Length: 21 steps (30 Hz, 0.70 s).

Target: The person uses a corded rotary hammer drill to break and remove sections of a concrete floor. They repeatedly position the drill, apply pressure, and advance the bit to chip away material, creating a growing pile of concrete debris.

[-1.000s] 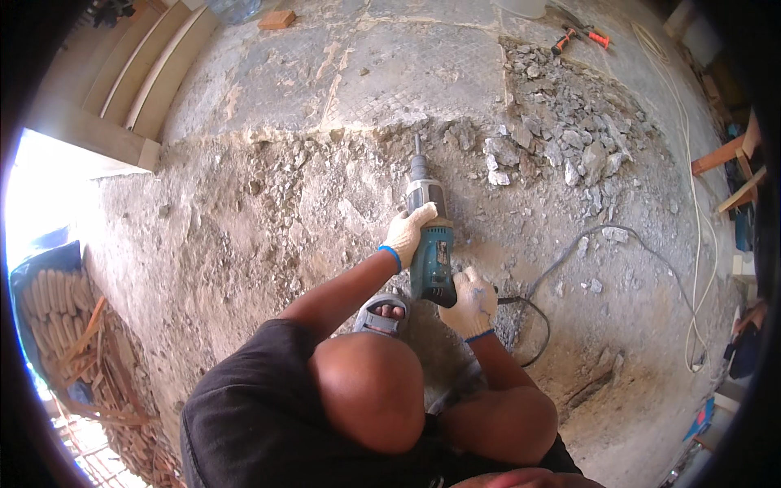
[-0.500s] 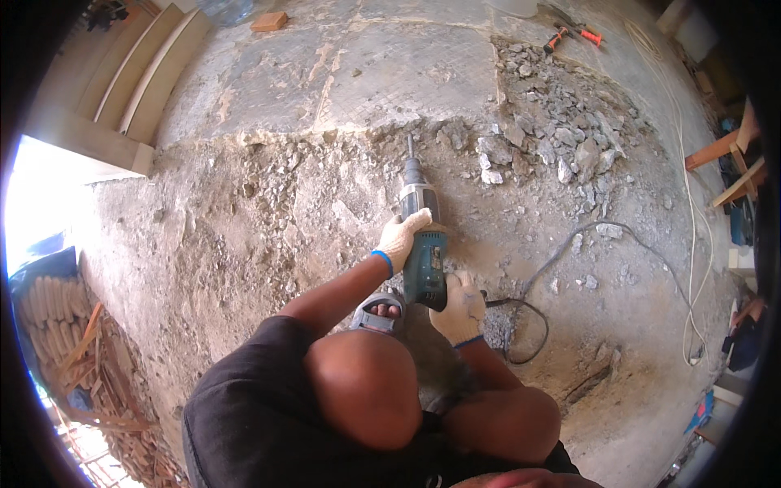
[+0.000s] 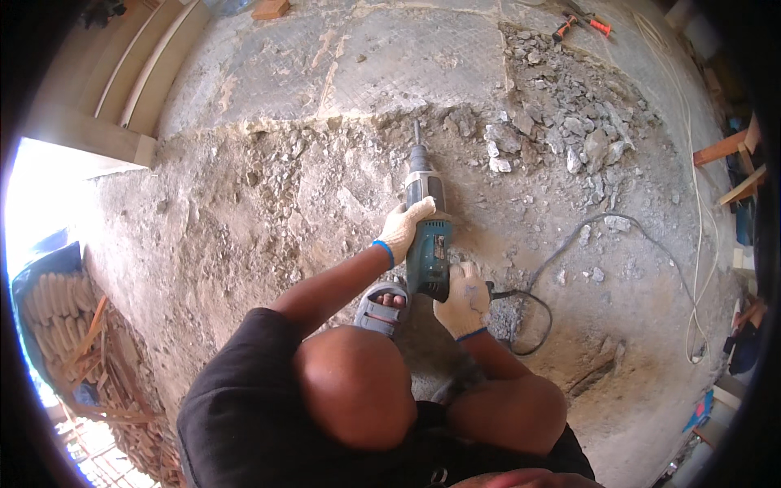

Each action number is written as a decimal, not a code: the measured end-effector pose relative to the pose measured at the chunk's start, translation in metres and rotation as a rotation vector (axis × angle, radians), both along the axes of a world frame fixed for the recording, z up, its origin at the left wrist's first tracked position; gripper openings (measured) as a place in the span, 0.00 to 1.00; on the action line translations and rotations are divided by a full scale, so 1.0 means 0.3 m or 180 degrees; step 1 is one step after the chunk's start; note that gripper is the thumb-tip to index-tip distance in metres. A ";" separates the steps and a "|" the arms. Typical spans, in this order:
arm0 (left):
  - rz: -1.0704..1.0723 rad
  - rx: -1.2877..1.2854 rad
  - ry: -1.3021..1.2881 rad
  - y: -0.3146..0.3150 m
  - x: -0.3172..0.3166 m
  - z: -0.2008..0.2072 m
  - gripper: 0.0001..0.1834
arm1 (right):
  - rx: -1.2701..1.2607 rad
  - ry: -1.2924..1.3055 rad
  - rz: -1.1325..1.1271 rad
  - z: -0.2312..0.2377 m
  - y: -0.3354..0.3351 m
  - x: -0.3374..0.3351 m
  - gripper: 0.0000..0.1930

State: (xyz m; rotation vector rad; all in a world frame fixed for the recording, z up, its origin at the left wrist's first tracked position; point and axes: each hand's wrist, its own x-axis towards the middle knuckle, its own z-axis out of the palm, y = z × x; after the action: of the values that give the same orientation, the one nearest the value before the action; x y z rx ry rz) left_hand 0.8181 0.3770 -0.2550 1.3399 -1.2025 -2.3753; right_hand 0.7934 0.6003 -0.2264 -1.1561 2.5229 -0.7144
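Note:
A teal and grey demolition hammer (image 3: 429, 256) points away from me, its chisel bit (image 3: 417, 132) at the broken edge of the concrete slab (image 3: 407, 65). Wrapped round the tool's body is my left hand (image 3: 403, 228), in a cream knitted glove with a blue cuff. My right hand (image 3: 464, 301), gloved alike, is closed at the rear handle, which it mostly hides. A dark power cord (image 3: 543, 317) leaves the tool beside my right hand and loops over the rubble to the right. My sandalled foot (image 3: 383, 307) is just left of the tool.
Broken concrete chunks (image 3: 586, 134) are heaped at the far right, with orange-handled tools (image 3: 582, 28) beyond. Wooden steps (image 3: 159, 65) rise at the far left, near an orange brick (image 3: 270, 9). Wood scraps (image 3: 106, 382) lie at lower left. A pale cable (image 3: 697, 244) runs along the right.
The view has shifted slightly. The hammer and both hands sit a little farther right in the picture, the bit a little higher. Both hands keep their hold.

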 end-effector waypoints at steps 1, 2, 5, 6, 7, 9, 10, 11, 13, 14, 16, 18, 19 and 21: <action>-0.0083 0.0007 0.0069 -0.005 0.003 0.006 0.34 | -0.0044 0.0021 -0.0097 -0.001 0.000 0.004 0.14; -0.0099 0.0015 0.0061 -0.002 0.001 0.007 0.34 | -0.0052 -0.0005 -0.0091 -0.004 0.006 0.001 0.15; 0.0187 0.0085 0.0189 0.041 -0.027 -0.013 0.34 | 0.0003 -0.0239 -0.0046 -0.012 0.048 -0.059 0.17; 0.0208 0.0160 0.0352 0.059 -0.037 -0.025 0.34 | 0.0115 -0.0367 -0.0029 -0.017 0.062 -0.086 0.18; 0.0314 0.0097 0.0285 0.066 -0.042 -0.037 0.34 | -0.0010 -0.0233 0.0209 -0.021 0.074 -0.111 0.19; 0.0292 0.0039 0.0205 0.070 -0.042 -0.060 0.34 | -0.0017 -0.0081 0.0614 -0.027 0.079 -0.138 0.21; 0.0156 0.0005 0.0213 0.059 -0.039 -0.066 0.33 | 0.0062 -0.0203 0.0558 -0.028 0.072 -0.140 0.21; 0.0163 -0.0065 0.0148 0.052 -0.031 -0.072 0.32 | 0.0215 -0.0334 0.0554 -0.027 0.066 -0.131 0.21; 0.0156 -0.0079 0.0169 0.031 -0.016 -0.077 0.30 | 0.0360 -0.0262 0.0512 -0.023 0.049 -0.103 0.21; 0.0142 -0.0025 0.0223 0.022 -0.011 -0.076 0.30 | 0.0346 -0.0092 0.0476 -0.019 0.043 -0.088 0.20; -0.0037 0.0134 0.0148 0.015 -0.002 -0.066 0.29 | 0.0409 -0.0024 0.0444 -0.003 0.043 -0.069 0.19; -0.0033 0.0210 0.0227 0.021 -0.011 -0.052 0.28 | 0.0341 -0.0229 0.0487 0.015 0.050 -0.080 0.17; 0.0062 0.0197 0.0209 0.030 -0.019 -0.049 0.28 | 0.0449 -0.0145 0.0418 0.023 0.059 -0.097 0.17; 0.0005 0.0318 0.0304 0.045 -0.036 -0.046 0.27 | 0.0485 -0.0272 0.0500 0.034 0.068 -0.126 0.17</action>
State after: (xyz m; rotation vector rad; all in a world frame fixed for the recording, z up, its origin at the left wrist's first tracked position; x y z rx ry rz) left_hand 0.8073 0.3904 -0.2689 1.2382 -1.0703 -2.4973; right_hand 0.7555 0.6206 -0.2163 -1.2264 2.3399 -0.5111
